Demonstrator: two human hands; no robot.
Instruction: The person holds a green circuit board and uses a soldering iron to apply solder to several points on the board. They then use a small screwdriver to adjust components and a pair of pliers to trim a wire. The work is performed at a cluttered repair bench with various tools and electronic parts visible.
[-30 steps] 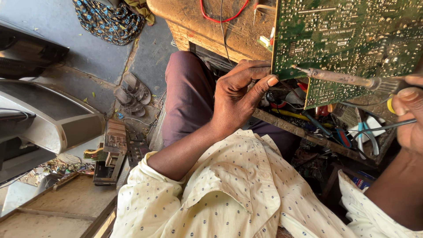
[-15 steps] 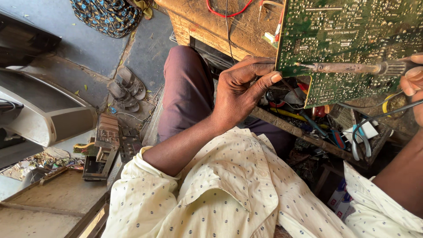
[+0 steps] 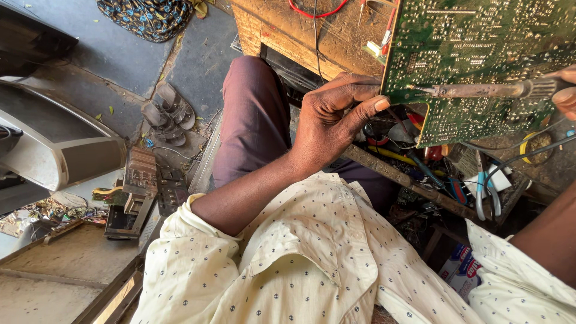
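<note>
Left hand [image 3: 333, 117] pinches green circuit board [image 3: 480, 66] edge, steadying it; right hand [image 3: 564, 90] grips soldering iron [image 3: 480, 91] against solder side.

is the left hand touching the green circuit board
Touching: the head view shows the left hand pinching the left edge of the circuit board, thumb pressed against it.

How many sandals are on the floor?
2. Both sandals lie side by side on the grey floor, left of the person's knee: one nearer the grey casing, the other just beyond it. They touch each other. More could be hidden out of view.
</note>
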